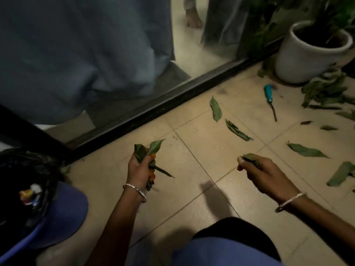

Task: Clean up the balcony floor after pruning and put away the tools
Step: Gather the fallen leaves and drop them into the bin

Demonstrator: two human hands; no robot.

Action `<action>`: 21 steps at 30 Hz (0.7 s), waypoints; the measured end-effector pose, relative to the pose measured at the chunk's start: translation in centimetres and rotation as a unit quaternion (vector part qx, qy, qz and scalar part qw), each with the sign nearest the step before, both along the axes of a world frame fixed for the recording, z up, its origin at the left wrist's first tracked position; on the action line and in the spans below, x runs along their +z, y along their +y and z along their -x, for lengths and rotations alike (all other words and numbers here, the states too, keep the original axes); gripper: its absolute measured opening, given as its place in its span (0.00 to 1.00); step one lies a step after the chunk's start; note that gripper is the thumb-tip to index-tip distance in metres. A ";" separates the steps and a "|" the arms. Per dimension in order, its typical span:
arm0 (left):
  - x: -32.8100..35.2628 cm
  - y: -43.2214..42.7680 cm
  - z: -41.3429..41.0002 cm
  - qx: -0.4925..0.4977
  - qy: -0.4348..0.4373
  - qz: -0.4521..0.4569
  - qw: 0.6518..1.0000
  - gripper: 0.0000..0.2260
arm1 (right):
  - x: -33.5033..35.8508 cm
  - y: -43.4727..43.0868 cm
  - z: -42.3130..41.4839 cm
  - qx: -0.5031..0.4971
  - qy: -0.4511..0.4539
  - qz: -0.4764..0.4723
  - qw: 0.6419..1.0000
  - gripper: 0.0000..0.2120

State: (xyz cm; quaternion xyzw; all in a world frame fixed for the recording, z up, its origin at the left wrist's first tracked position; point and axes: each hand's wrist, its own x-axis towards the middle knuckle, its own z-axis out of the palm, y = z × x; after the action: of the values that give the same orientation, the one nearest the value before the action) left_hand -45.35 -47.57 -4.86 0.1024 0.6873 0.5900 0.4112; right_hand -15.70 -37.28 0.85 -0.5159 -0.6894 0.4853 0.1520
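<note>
My left hand (139, 169) grips a small bunch of cut green leaves (148, 150) together with an orange-handled tool (152, 174), of which only parts show. My right hand (263, 174) is curled around one leaf (250, 158) just above the tiled floor (211, 135). Loose leaves lie on the tiles ahead: one (216, 109) near the door track, another (238, 130) beside it, a third (306, 150) to the right. A teal-handled hand tool (269, 98) lies farther back. A heap of cuttings (324, 91) sits by the white pot.
A white plant pot (299, 56) stands at the back right. A black-lined bin (21, 189) with a blue rim is at the left. A dark sliding-door track (172, 98) crosses the floor, with curtains and another person's foot (193, 18) behind the glass.
</note>
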 end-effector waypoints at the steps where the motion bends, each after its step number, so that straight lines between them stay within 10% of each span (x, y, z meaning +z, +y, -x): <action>1: 1.2 -0.9 0.8 0.011 -0.007 -0.009 1.000 0.05 | 2.4 0.7 1.5 0.051 -0.007 0.008 0.999 0.19; 6: 7.2 -6.4 5.3 0.105 -0.005 -0.041 0.994 0.06 | 11.8 1.2 11.1 0.230 -0.031 0.026 0.972 0.25; 15: 14.0 -17.9 15.6 0.367 0.084 -0.036 0.926 0.17 | 13.2 -10.3 31.0 0.267 0.075 0.134 0.952 0.25; 21: 13.2 -21.1 20.1 0.361 -0.036 -0.008 0.932 0.19 | 9.8 -17.8 41.9 0.255 0.059 0.171 0.950 0.34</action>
State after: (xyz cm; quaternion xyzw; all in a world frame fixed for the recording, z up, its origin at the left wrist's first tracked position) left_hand -65.49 -68.63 8.34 -0.1708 0.6581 0.7072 0.1940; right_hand -57.55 -55.06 10.60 -0.3114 -0.6946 0.6480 -0.0274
